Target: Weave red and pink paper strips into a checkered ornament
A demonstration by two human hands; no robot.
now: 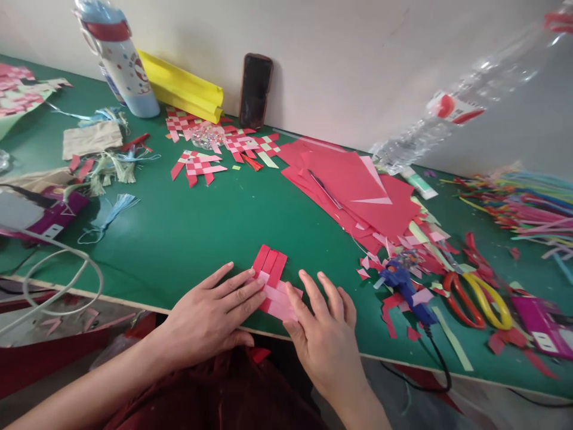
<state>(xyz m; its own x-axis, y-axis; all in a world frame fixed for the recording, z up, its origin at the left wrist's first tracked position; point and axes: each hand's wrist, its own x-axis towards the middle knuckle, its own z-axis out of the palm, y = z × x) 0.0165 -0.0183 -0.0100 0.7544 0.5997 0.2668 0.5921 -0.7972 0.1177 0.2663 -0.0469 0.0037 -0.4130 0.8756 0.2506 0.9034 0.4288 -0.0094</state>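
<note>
1. Near the front edge of the bench [201, 227], the left hand [210, 316] and the right hand [324, 331] are lying flat with fingers spread. Neither grip is closing on anything; both are only pressing down.
2. Under the fingertips, the woven strips [274, 280] are lying between the two hands, just beside the bench edge. Red strips are running away from the person and pink ones are crossing them.
3. The weave is looking loose, so a sideways push from either hand could be sliding strips out of line. The pink ends nearest the edge could be slipping off the bench.
4. To the right, a glue gun [405, 286] and scissors [477, 298] are sitting among paper scraps. The gun's cord [441, 364] is hanging over the front edge, and a wide sweep of the right wrist could be catching it.
5. Bare green surface is lying open ahead of the hands and to the left. It is reaching the red sheets [353, 185] on the right and the checkered pieces [199, 164] further back. A white cable [58, 280] is looping at the far left edge, well apart.
</note>
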